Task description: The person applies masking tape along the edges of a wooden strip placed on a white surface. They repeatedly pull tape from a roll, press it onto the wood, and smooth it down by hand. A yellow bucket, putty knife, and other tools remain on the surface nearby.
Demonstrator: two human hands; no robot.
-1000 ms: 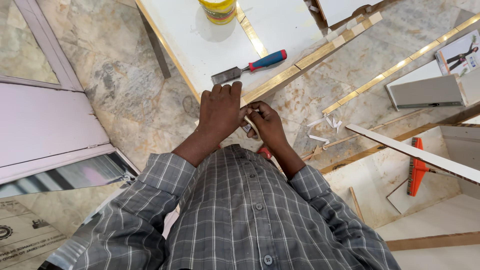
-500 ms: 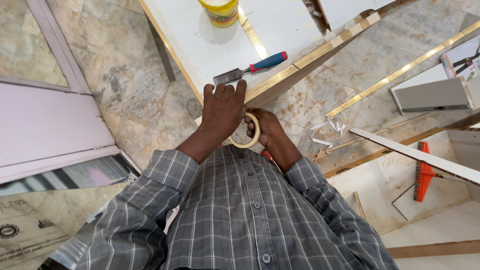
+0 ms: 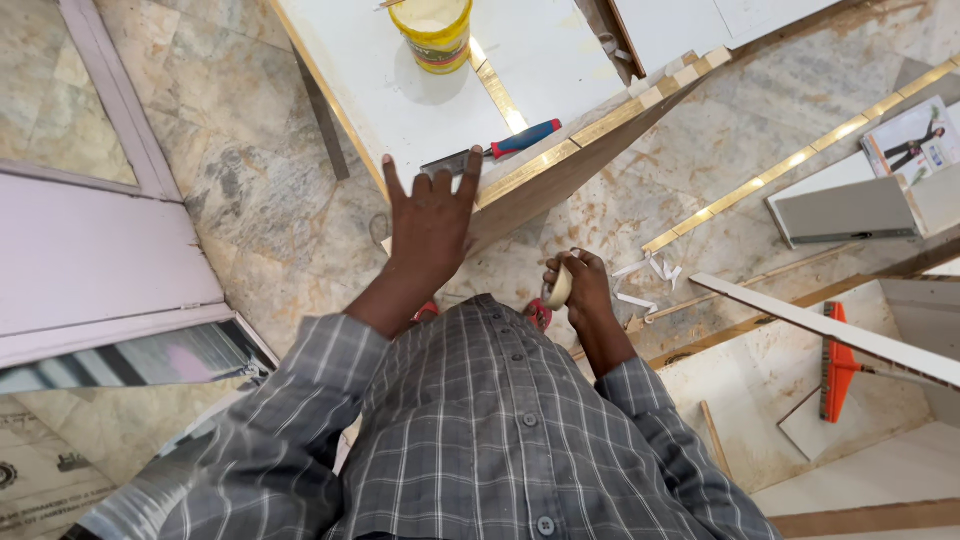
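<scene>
Head view: the left hand (image 3: 430, 215) reaches with fingers spread toward the scraper (image 3: 490, 150), which lies at the near edge of the white board (image 3: 400, 90); a careless grab could knock it off onto the floor. The right hand (image 3: 580, 290) is curled around a tape roll (image 3: 558, 288), held low by the shirt. Counted: one scraper, one tape roll, one yellow bucket (image 3: 432, 32), two hands.
</scene>
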